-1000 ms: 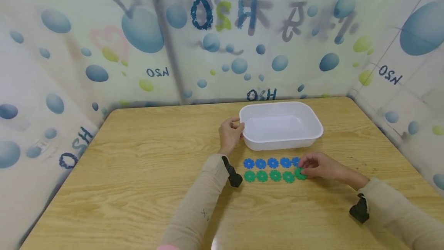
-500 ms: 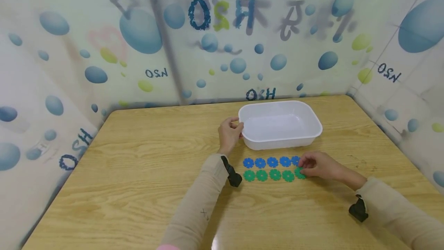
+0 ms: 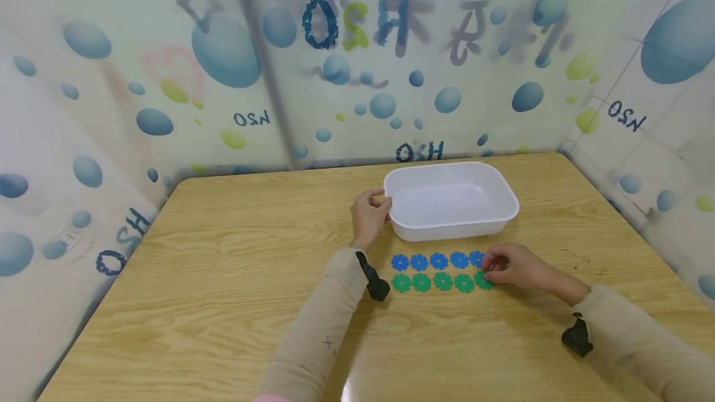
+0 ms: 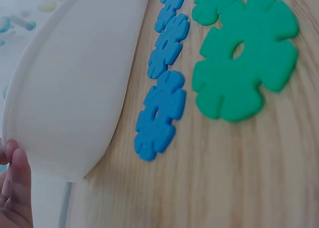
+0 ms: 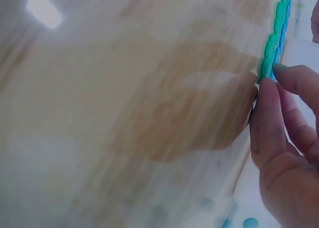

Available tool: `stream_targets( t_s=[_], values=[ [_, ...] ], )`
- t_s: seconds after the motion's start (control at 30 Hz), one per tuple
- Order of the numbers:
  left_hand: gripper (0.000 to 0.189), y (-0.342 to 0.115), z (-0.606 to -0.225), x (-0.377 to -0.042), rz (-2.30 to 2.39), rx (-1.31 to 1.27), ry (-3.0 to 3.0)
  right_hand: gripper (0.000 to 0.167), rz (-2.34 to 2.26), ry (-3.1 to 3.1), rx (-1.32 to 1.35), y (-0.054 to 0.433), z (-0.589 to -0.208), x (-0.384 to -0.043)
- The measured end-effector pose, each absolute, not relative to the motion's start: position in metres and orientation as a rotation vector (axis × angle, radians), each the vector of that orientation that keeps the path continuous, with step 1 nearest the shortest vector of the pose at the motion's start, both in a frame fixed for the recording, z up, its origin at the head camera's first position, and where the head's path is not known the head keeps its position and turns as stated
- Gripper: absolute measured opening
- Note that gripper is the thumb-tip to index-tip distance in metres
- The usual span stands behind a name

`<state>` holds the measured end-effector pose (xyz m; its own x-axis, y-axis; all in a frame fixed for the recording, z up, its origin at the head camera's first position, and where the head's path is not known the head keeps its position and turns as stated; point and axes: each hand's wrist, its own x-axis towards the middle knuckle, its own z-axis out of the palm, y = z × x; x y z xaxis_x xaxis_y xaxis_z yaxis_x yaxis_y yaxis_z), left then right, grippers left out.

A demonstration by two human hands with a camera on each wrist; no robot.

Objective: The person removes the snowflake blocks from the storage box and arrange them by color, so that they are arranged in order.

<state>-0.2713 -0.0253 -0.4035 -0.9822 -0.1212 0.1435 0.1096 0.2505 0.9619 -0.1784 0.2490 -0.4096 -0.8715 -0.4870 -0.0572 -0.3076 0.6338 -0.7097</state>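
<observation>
Flower-shaped toy discs lie on the table in two rows, blue discs [image 3: 438,260] behind green discs [image 3: 443,281]. My left hand [image 3: 368,217] pinches the left rim of a white plastic tub [image 3: 441,228] just behind the rows. At the right end of the rows, my right hand [image 3: 516,267] has its thumb and curled fingers at the edge of the last green disc [image 3: 482,279]. Its index fingertip reaches the end blue disc [image 3: 476,258] and partly covers it. In the right wrist view, the fingertips meet the green row's edge [image 5: 268,63] from the side.
The wooden table [image 3: 234,278] extends widely to the left and in front of the rows. A printed sheet [image 3: 346,98] with blue and green drops walls off the back and both sides. The white tub has nothing inside.
The last green disc, slightly raised at the thumb a second ago, now lies flatter in line with its row. Both hands stay almost where they were; the head view has shifted slightly.
</observation>
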Motion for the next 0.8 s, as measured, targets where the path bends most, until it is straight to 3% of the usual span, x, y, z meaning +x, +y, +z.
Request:
stream_targets(
  t_s=[0.23,0.8],
  values=[
    [0.026,-0.025,-0.405,-0.273,-1.815,0.013,-2.324,0.016,-1.148,2.545,-0.487,0.256,-0.407,-0.179],
    [0.031,-0.027,-0.406,-0.273,-1.912,0.041,-2.356,0.028,-1.49,2.422,-0.429,0.246,-0.378,-0.189]
  ],
)
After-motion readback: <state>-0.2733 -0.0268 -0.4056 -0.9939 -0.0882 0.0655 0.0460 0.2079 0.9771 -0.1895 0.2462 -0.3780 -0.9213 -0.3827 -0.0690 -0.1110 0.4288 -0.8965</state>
